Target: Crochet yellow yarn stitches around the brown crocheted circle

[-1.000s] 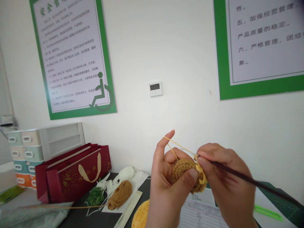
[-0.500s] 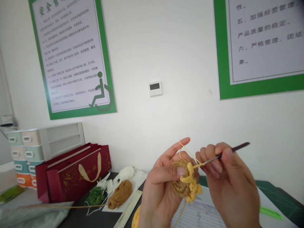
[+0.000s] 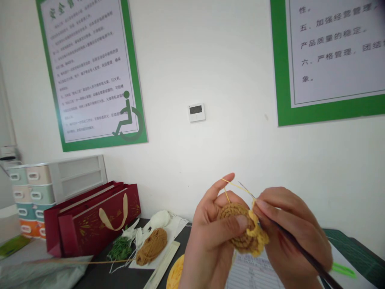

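Crochet disc pinched in left hand, thumb on top.
Raised forefinger holds yarn taut; curled right hand grips hook.

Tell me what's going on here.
Someone is crocheting. The left hand pinches a round brown crocheted piece with a yellow edge, and a yellow yarn strand runs over its raised fingers. The right hand holds a dark-handled crochet hook, its thin tip alongside the strand. A ball of brown yarn lies on a white sheet, and a ball of yellow yarn sits beside the left hand.
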Tool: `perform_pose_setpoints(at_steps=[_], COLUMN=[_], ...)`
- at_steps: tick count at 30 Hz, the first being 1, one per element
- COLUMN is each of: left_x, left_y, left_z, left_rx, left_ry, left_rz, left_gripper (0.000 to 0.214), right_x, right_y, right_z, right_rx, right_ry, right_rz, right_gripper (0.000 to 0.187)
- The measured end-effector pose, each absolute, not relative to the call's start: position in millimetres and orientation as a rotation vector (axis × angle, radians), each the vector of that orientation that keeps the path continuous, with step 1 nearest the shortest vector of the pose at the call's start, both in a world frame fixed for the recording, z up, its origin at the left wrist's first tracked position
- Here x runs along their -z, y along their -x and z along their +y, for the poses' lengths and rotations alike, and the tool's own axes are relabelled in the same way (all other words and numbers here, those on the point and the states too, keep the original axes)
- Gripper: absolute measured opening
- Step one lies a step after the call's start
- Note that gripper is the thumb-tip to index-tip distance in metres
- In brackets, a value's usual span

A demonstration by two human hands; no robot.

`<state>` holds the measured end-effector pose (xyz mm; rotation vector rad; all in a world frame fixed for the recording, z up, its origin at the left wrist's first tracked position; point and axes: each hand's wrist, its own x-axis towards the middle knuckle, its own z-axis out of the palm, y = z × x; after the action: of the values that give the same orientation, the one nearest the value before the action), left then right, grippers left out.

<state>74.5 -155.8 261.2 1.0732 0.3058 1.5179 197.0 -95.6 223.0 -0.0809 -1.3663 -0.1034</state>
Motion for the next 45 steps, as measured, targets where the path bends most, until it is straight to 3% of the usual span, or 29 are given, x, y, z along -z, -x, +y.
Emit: perform_pose_setpoints(at_steps=[5, 11, 14, 16, 19, 22, 24, 28, 33, 37, 39, 42, 45], left_x=[-261.2, -262.1, -261.8, -260.7, -258.8, -258.4, -259.1, -260.7, -261.7, -260.0, -258.2, -256.5, -258.0], left_y=[-65.8, -58.2, -64.0, -69.7, -74.9, -73.8, -71.0, -65.5, -60.3, -64.5, -69.6, -75.7, -75.6], left_z=[-144.5, -143.2, -150.0, -155.1, -159.5, -156.8, -151.7, -140.8, -138.4, -146.9, -152.3, -158.2, -158.3], left_rx=[-1.324, -1.391, -1.594, -1.668, -1.682, -1.559, -1.405, -1.254, -1.263, -1.535, -1.669, -1.679, -1.617], left_ry=[-0.936, -1.029, -1.190, -1.291, -1.344, -1.192, -1.052, -0.974, -0.982, -1.189, -1.291, -1.346, -1.252], left_rz=[0.119, 0.110, 0.288, 0.387, 0.448, 0.347, 0.221, 0.069, 0.029, 0.273, 0.418, 0.474, 0.425], left_gripper=[0.072, 0.067, 0.067, 0.068, 0.068, 0.069, 0.070, 0.073, 0.068, 0.062, 0.062, 0.064, 0.066], right_x=[-230.3, -246.1, -245.7, -241.9, -233.3, -226.2, -225.0, -232.1, -243.9, -244.9, -242.2, -234.9, -226.7], right_y=[-182.9, -187.1, -186.1, -186.4, -191.0, -193.5, -190.6, -183.8, -187.9, -187.4, -186.7, -189.7, -196.4], right_z=[-106.6, -109.6, -107.2, -105.1, -101.1, -98.4, -99.2, -105.6, -108.8, -108.0, -107.1, -103.2, -96.9], right_rx=[-0.473, -1.120, -1.255, -1.110, -0.469, 0.122, 0.077, -0.414, -0.981, -1.225, -1.124, -0.689, -0.054], right_ry=[-0.028, -0.051, 0.007, 0.051, 0.129, 0.119, 0.049, -0.013, -0.088, -0.064, -0.019, 0.077, 0.134], right_rz=[-1.043, -1.054, -1.103, -1.153, -1.290, -1.347, -1.287, -1.074, -1.006, -1.078, -1.152, -1.247, -1.355], right_gripper=[0.010, 0.028, 0.036, 0.030, 0.011, 0.037, 0.039, 0.008, 0.027, 0.032, 0.024, 0.010, 0.030])
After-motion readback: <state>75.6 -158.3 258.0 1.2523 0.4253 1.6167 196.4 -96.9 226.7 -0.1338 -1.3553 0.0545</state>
